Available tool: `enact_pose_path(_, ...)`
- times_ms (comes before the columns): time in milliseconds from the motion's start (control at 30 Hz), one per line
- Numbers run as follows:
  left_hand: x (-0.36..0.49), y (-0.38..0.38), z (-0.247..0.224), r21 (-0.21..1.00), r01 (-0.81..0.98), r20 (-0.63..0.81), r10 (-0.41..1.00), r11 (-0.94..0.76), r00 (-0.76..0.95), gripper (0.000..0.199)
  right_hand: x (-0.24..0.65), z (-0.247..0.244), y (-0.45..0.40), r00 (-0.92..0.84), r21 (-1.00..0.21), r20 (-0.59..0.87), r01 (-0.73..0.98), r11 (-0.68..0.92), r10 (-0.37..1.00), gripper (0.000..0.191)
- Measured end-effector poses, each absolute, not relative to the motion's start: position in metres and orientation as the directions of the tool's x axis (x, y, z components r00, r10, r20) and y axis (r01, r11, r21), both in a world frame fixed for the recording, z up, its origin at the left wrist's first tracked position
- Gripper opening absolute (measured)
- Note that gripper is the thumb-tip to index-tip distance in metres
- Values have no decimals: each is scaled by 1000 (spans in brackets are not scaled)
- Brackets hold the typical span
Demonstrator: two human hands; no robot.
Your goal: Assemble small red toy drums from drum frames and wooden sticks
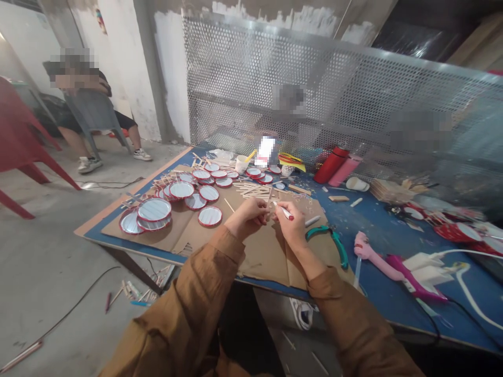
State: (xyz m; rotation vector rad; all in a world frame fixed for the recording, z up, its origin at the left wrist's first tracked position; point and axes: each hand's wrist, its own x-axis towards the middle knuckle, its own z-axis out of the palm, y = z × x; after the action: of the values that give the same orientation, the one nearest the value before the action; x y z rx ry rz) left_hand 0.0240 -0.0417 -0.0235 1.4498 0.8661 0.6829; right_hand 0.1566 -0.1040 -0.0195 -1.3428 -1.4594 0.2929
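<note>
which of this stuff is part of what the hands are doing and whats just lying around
Part of the work:
left hand, right hand, white tube with red tip, wooden craft sticks, red-rimmed round discs

Just lying about:
green-handled pliers, red flask, pink flask

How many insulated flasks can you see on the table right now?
2: a red flask and a pink flask, side by side near the far edge of the blue table. Others could be hidden behind the clutter.
</note>
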Motion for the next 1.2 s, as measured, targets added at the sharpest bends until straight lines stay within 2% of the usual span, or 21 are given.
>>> enact_pose_path(67, 24, -41, -24, 994, 106, -85, 843, 33, 531, 12, 156, -18, -106, 217, -735, 548, 586, 342, 808, 25)
enact_pose_path(233, 22, -42, -20, 989, 147, -86, 829, 5, 552, 11, 153, -17, -111, 88, -597, 590, 717, 360, 802, 21)
enact_pose_path(333, 21, -43, -16, 985, 174, -111, 819, 14, 563, 11, 152, -16, -111, 118, -589, 599, 736, 335, 792, 19)
enact_pose_path(433, 22, -45, -14, 992, 122, -81, 843, 19, 531, 12, 153, -11, -113, 195, -612, 632, 719, 329, 750, 18)
enact_pose_path(567, 22, -45, -16, 993, 116, -55, 845, -9, 533, 14, 170, 6, -116, 431, -726, 663, 570, 386, 612, 17)
enact_pose_path(667, 23, -42, -19, 980, 192, -79, 795, -47, 602, 14, 189, 21, -115, 659, -793, 601, 424, 437, 451, 17)
enact_pose_path(767, 24, -40, -21, 974, 209, -60, 779, -92, 625, 17, 198, 28, -113, 749, -854, 462, 230, 467, 475, 21)
enact_pose_path(867, 24, -39, -22, 974, 205, -47, 798, -96, 600, 20, 190, 24, -114, 671, -890, 408, 142, 433, 619, 23)
enact_pose_path(967, 23, -41, -19, 976, 203, -55, 798, -84, 600, 20, 174, 13, -118, 450, -841, 536, 358, 405, 714, 24)
enact_pose_path(1067, 21, -42, -16, 975, 210, -74, 788, -72, 612, 17, 164, 1, -121, 218, -695, 626, 590, 411, 749, 22)
enact_pose_path(1200, 20, -42, -15, 980, 189, -65, 794, -64, 604, 15, 163, -9, -121, 83, -575, 646, 706, 413, 759, 19)
